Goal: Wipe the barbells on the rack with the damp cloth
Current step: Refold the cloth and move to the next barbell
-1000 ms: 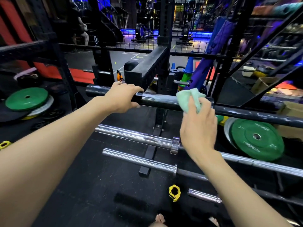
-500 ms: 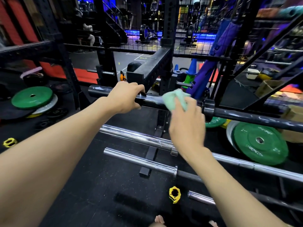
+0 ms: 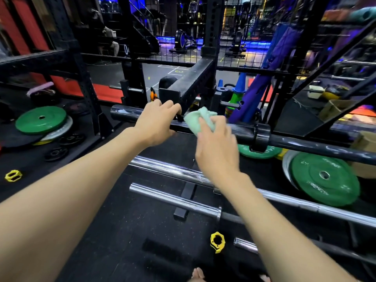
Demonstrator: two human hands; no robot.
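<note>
Head view: looking down over both forearms at the top black barbell (image 3: 305,144) lying across the rack (image 3: 195,78).
Left hand (image 3: 156,123): fingers curled over the bar's sleeve, gripping it, most likely to stop the bar rolling under the rubbing.
Right hand (image 3: 216,151): fingers pinning the pale green cloth (image 3: 198,120) against the sleeve, bunched so it wraps part of the round surface.
Spacing: cloth just beside the left hand, so the bracing grip sits right next to the stretch being wiped.
Waiting bars: two chrome barbells (image 3: 173,169) rest lower on the rack, nearer the person, with no cloth on them.
Floor: green plate (image 3: 325,178) leaning at right, yellow collar (image 3: 217,242) lying below.
Progress guess: top bar in hand, lower bars left to do.
</note>
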